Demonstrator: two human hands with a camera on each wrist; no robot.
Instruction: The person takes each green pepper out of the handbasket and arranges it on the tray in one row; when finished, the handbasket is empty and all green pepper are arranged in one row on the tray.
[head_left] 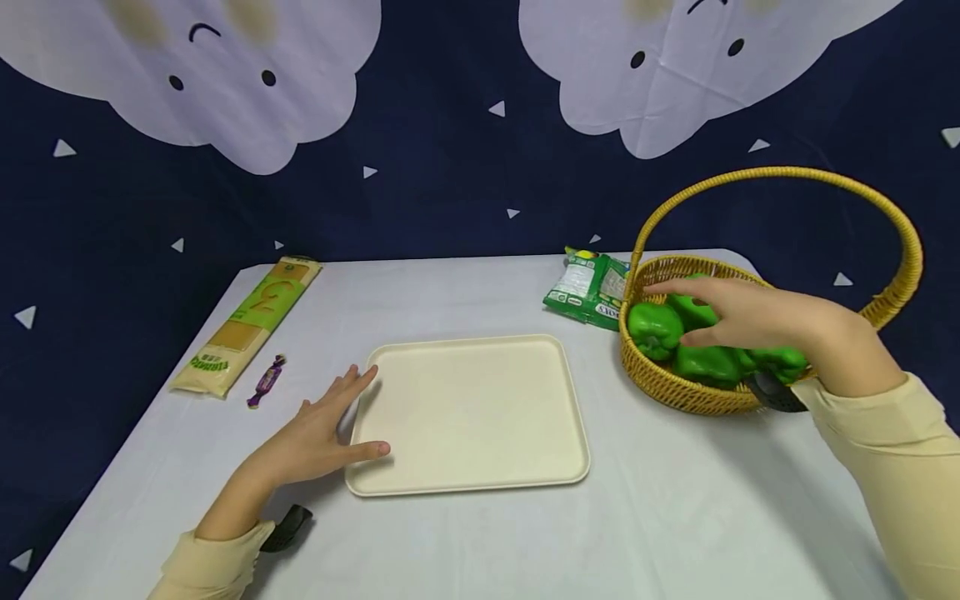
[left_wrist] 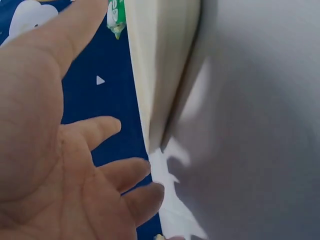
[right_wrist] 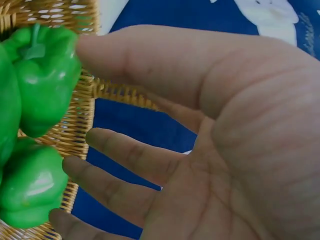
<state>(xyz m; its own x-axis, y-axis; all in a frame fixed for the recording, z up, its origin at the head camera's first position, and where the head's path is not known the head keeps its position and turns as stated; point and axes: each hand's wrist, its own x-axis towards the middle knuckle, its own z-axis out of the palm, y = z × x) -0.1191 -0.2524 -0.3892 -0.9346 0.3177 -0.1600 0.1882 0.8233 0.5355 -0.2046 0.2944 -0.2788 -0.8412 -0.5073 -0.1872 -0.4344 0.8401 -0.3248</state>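
Observation:
My left hand [head_left: 315,437] is spread at the left edge of a cream rectangular tray [head_left: 472,417], thumb and fingers straight and holding nothing. In the left wrist view its fingers lie beside the tray's side wall [left_wrist: 162,65]. My right hand [head_left: 757,312] reaches over a yellow wicker basket [head_left: 675,398] with a tall handle, fingers extended. Several green bell peppers [head_left: 654,329] lie in the basket. From the right wrist, the thumb tip overlaps one bell pepper [right_wrist: 47,85] and the other fingertips come close to another pepper [right_wrist: 35,185]; nothing is gripped.
A green snack bag [head_left: 588,287] lies left of the basket at the table's back. On the left are a long yellow-green packet [head_left: 251,325] and a purple wrapped candy [head_left: 267,382]. A dark blue curtain with clouds [head_left: 450,150] hangs behind the white table [head_left: 480,542].

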